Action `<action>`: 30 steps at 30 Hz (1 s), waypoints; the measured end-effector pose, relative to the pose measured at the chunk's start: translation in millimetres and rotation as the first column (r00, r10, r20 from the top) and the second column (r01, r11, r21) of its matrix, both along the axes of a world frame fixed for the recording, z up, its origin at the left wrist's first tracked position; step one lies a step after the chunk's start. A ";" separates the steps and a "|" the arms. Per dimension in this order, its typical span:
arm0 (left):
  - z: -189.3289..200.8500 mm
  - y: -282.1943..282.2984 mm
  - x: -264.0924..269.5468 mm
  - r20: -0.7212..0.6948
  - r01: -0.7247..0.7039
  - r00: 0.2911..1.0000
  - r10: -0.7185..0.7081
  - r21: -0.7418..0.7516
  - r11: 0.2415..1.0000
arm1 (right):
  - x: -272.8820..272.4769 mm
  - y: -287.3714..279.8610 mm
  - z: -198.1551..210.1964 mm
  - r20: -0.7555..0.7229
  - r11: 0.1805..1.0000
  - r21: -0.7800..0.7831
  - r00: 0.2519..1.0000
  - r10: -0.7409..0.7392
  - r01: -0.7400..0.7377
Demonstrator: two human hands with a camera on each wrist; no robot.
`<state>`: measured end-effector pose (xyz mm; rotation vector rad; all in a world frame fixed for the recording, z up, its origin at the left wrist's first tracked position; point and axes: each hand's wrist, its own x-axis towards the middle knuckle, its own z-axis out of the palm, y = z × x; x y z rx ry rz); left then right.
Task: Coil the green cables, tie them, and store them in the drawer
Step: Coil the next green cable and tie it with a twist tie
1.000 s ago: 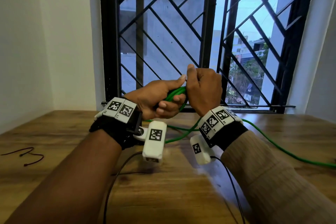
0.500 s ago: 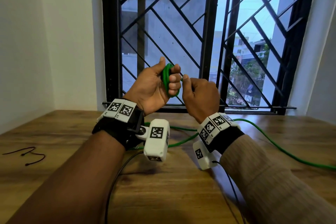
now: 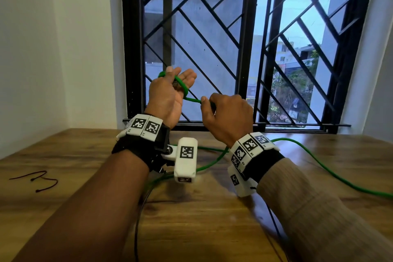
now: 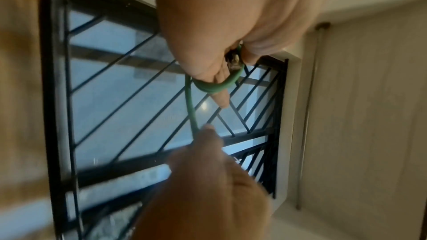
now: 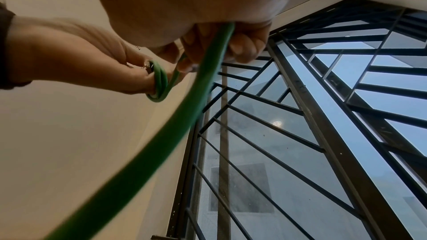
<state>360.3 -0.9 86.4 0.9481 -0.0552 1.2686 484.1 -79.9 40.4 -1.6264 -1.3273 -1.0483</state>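
1. The thin, round, green plastic-sheathed cable (image 3: 184,89) is held raised above the brown wood-grain worktop (image 3: 63,155), in front of the black diagonal-barred window grille (image 3: 212,27). A few small loops of it lie around the fingers of the left hand (image 3: 168,93), and the rest trails down onto the worktop and off to the right.
2. The cable is judged light, pliable and somewhat springy, with a smooth sheath that may slip. Loops can be expected to spring open unless they are pinned.
3. A metal-tipped plug end (image 4: 233,61) appears to sit inside the loops at the left palm. It is better taken by the sheath than by the plug.
4. The left hand is raised with its palm turned toward the person and its fingers nearly straight, pointing up. The loops seem to be pinned by the thumb, though the exact hold is not clear.
5. The right hand (image 3: 228,115) is curled into a loose fist just beside the left hand, slightly lower, and the running length of cable is pinched between thumb and fingers.
6. Coiling is judged barely begun. A thin dark tie (image 3: 36,179) lies apart on the worktop, far left. No drawer is in view.
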 end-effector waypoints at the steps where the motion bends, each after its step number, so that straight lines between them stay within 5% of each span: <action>1: -0.9 3.0 0.8 -0.066 -0.106 0.992 0.109 0.050 0.993 | -1.0 -0.2 0.1 0.002 1.000 -0.003 1.000 -0.002 0.002; 6: -10.8 10.4 3.8 -0.220 -0.438 0.817 0.533 0.364 0.822 | -1.1 0.1 0.2 -0.005 1.000 0.009 1.000 0.017 -0.017; 9: -14.3 13.8 5.1 -0.221 -0.504 0.736 0.640 0.452 0.736 | -2.4 0.1 0.2 0.018 1.000 0.023 1.000 0.021 -0.022; 16: -26.3 12.5 5.6 -0.287 -0.428 0.558 0.779 0.705 0.566 | 1.4 0.7 -0.5 0.036 0.996 0.091 0.999 0.011 -0.014; 22: -31.3 -2.1 -2.4 -0.105 -0.329 0.443 0.891 0.905 0.270 | 2.9 -7.8 3.8 0.172 0.981 0.167 0.983 0.067 -0.096; 24: -31.2 -5.4 -4.3 -0.142 -0.289 0.461 0.876 0.909 0.300 | 0.6 -10.4 7.3 0.206 0.971 0.198 0.974 0.096 -0.137; 27: -28.5 -12.4 -7.4 -0.412 -0.126 0.562 0.717 0.815 0.566 | -0.2 -12.7 10.2 0.224 0.960 0.231 0.969 0.108 -0.161; 30: -26.8 -20.4 -6.5 -0.612 0.116 0.501 0.611 0.748 0.654 | -0.3 -16.3 11.1 0.252 0.942 0.270 0.959 0.131 -0.200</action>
